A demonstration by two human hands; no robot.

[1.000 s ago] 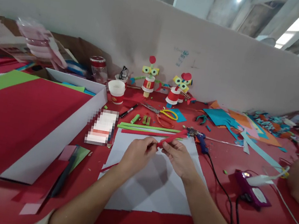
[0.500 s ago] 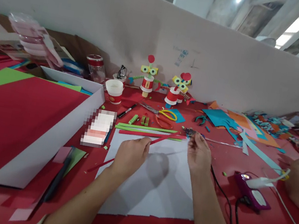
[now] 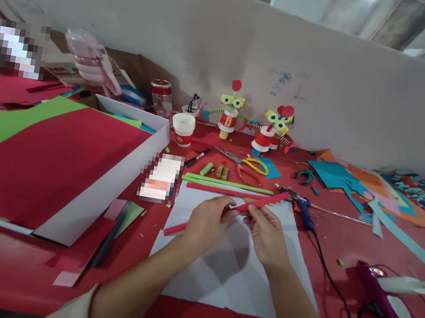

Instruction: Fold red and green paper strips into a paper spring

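Note:
A long red paper strip [image 3: 270, 201] runs slantwise through both hands above a white sheet [image 3: 215, 290]. My left hand [image 3: 208, 221] is closed around its middle, with the strip's lower end showing left of the wrist. The thumb and fingers of my right hand [image 3: 264, 233] pinch the same strip toward its upper right end. Just beyond the hands, green paper strips [image 3: 228, 184] and another red strip [image 3: 211, 189] lie across the sheet's far edge. A blue glue gun [image 3: 304, 212] rests to the right of the sheet, its cable trailing toward me.
Left stands a white box [image 3: 110, 185] topped with red paper. Behind are a phone [image 3: 162, 178], paper cups [image 3: 182, 129], scissors [image 3: 254, 164], folded green paper springs [image 3: 206, 169] and paper-cup figures [image 3: 227, 121]. At right are blue pliers [image 3: 304, 176], paper scraps [image 3: 335, 177] and a purple power socket [image 3: 388, 299].
My right hand has come left from beside the glue gun and now pinches the red strip. The strip has turned its flat face up. The view has swung left.

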